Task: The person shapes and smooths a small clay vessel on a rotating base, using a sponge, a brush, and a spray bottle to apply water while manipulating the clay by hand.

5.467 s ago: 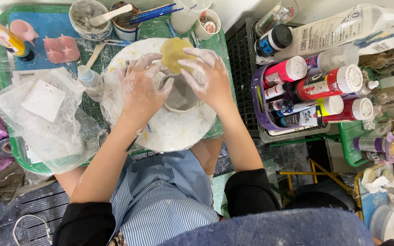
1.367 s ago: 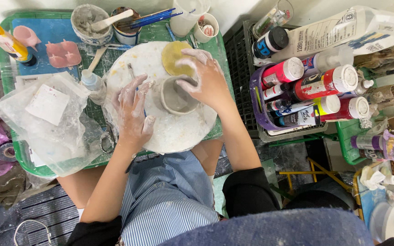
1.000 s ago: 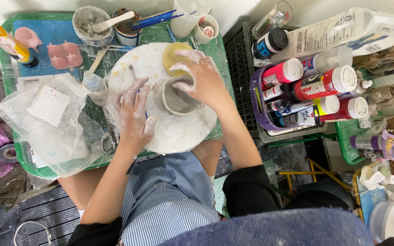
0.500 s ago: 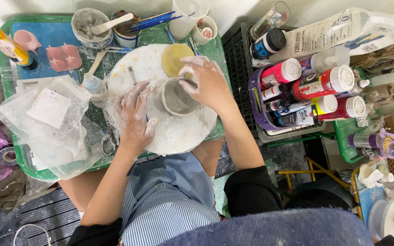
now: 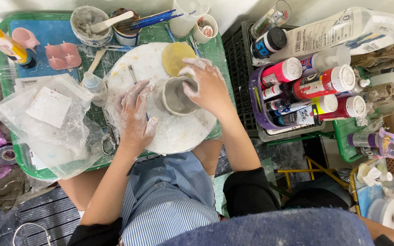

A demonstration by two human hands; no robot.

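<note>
Single head-worn camera, looks steeply down over wearer's own lap, blue striped apron (image 5: 169,200) at bottom centre. View wide, moderately near: round white clay-smeared board (image 5: 169,132) sits centre, on green plastic tray (image 5: 10,64) filling left. Black crate of paint bottles (image 5: 238,59) at right. No second view to compare.

Green tray-like work surface (image 5: 10,150), white round board (image 5: 178,132) at its middle, crumpled clear plastic bag (image 5: 55,123) on the left, blue mat (image 5: 53,36) at far left, clay-smeared bowl (image 5: 87,25) and cups at the far edge
</note>
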